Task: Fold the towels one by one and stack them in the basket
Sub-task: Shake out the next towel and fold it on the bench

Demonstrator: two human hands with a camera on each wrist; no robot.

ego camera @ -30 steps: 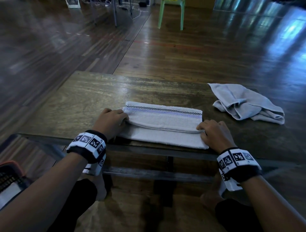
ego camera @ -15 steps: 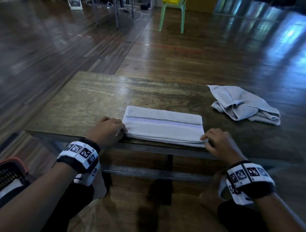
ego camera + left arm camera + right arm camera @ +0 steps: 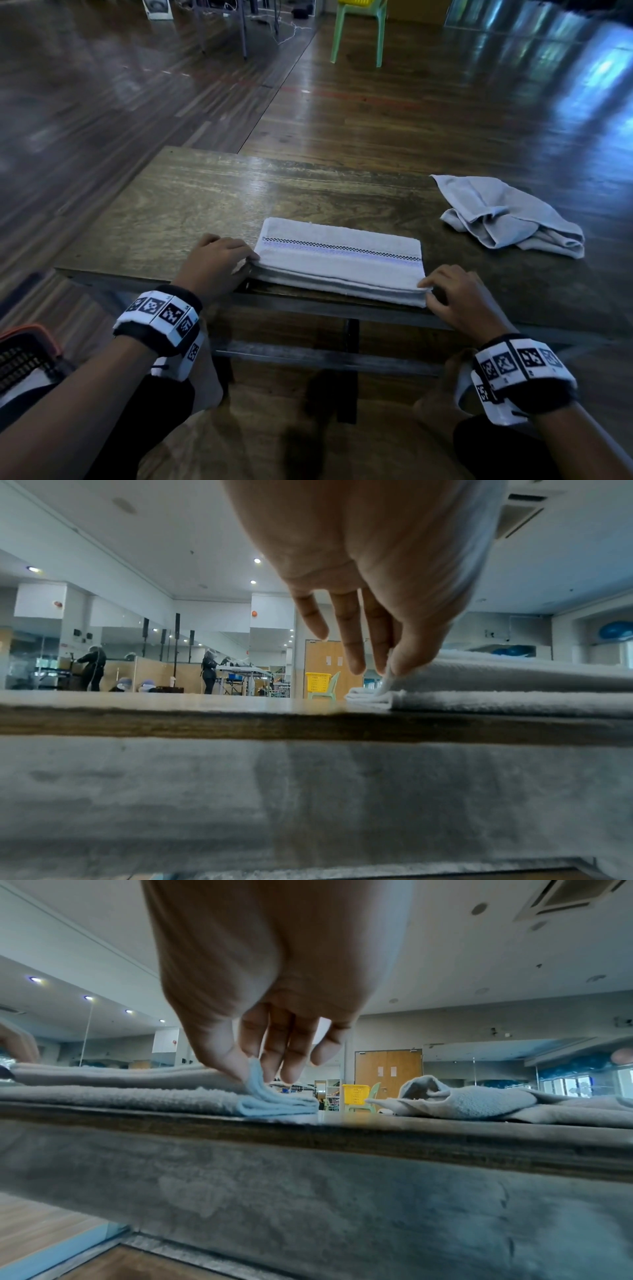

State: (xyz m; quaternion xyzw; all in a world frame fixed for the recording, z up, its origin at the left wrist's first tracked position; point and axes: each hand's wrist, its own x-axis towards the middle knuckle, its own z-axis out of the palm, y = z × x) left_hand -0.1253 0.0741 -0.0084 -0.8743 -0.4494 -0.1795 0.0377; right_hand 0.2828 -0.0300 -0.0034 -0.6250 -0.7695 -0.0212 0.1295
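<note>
White terry, striped towel [image 3: 339,262], folded into a long band at the near edge of the table [image 3: 191,212]. My left hand [image 3: 214,262] pinches its left end corner between thumb and fingertips; my right hand [image 3: 455,298] pinches the top layer's corner at the right end, other fingers loose. Grey towel [image 3: 507,216] lies crumpled beyond the striped towel's right end, well apart, not yet folded. Basket [image 3: 24,356] sits on the floor, left of the striped towel and below table level.

Risks as I judge them:
- Each pinch seems to catch only upper layers; lifting now could let the lower ones sag open and undo the fold.
- Band's near edge sits at the table lip; a tug toward me could slide it off.
- Uneven lift between my hands would skew the next fold.
</note>
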